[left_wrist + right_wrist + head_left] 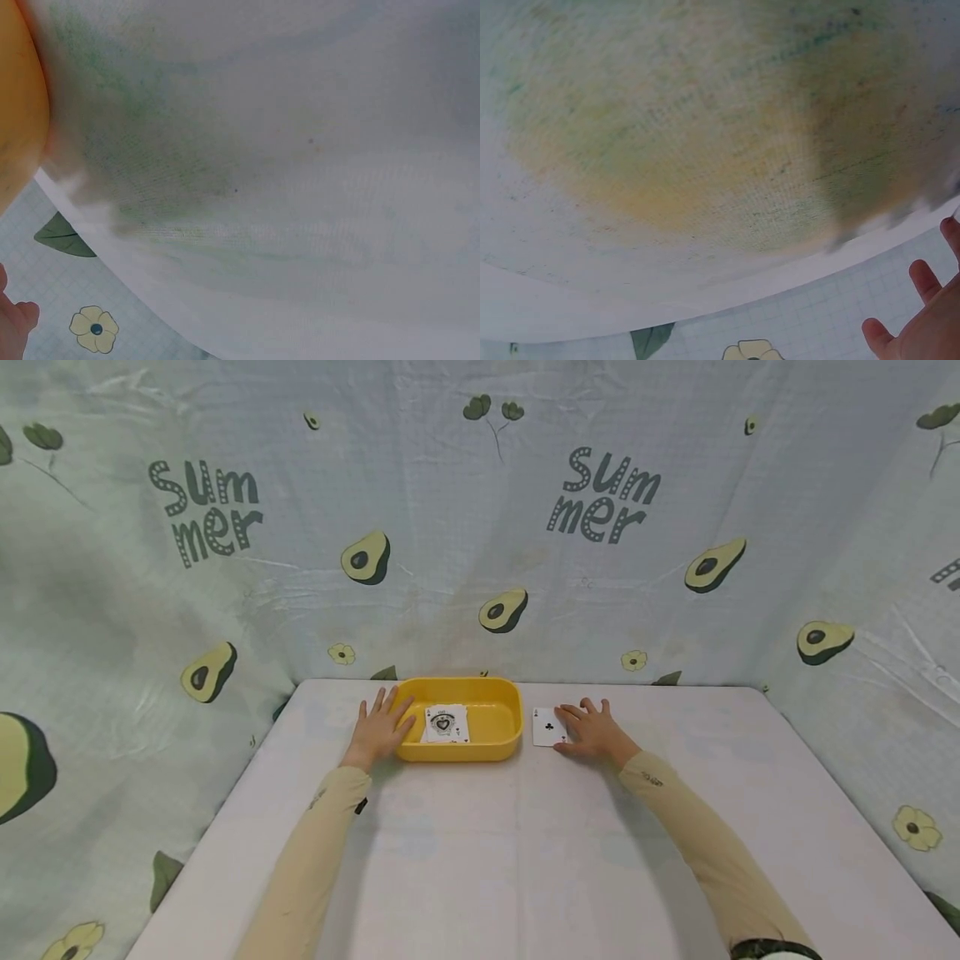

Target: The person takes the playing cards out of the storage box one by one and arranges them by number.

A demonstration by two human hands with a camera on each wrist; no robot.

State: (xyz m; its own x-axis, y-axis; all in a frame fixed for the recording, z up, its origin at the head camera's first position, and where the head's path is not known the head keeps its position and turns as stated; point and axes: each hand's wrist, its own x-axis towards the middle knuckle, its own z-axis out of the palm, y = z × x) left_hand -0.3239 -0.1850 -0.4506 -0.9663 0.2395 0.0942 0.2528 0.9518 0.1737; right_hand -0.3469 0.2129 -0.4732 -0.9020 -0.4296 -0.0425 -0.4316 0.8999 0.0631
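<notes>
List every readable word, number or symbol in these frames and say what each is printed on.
"Summer": printed twice on the backdrop cloth, split as "Sum" over "mer".
Club symbol: on the card under the right hand.
Heart-like emblem: on the card in the yellow tray; its corner marks are too small to read.
Wrist views: no text.

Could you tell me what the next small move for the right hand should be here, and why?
Probably pinch up the club card and carry it left to the yellow tray. The right hand lies flat with fingertips on that card, which rests on the table just right of the tray. One card already lies inside, and the left hand steadies the tray's left wall.
</notes>
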